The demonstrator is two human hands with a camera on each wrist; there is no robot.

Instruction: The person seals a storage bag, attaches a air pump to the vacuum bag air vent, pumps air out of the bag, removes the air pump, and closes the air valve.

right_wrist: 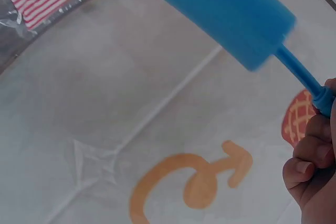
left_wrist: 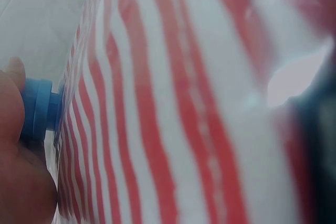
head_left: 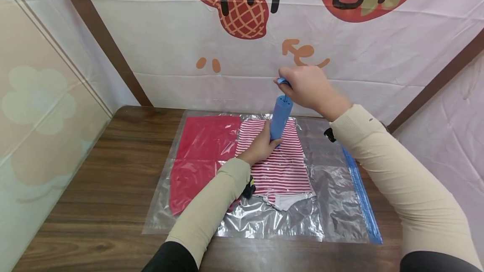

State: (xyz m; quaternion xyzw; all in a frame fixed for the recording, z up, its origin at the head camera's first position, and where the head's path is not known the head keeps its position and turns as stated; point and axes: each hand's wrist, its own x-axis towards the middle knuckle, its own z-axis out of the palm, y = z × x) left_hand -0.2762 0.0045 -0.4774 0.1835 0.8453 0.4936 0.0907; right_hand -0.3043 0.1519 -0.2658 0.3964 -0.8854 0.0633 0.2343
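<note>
A blue hand pump (head_left: 281,116) stands tilted over a clear plastic vacuum storage bag (head_left: 334,205). My left hand (head_left: 262,145) grips the lower barrel, and in the left wrist view the pump's blue bottom end (left_wrist: 44,107) meets the bag. Above it my right hand (head_left: 308,88) holds the pump's handle. Part of the thin rod (right_wrist: 299,69) shows between handle and barrel in the right wrist view. Inside the bag lie a folded red garment (head_left: 204,150) on the left and a red-and-white striped garment (head_left: 283,175) under the pump.
The bag lies flat on a dark wooden table (head_left: 98,188). A blue zip strip (head_left: 361,196) runs along its right edge. White printed cloth (head_left: 159,41) hangs right behind the table, with more cloth at both sides.
</note>
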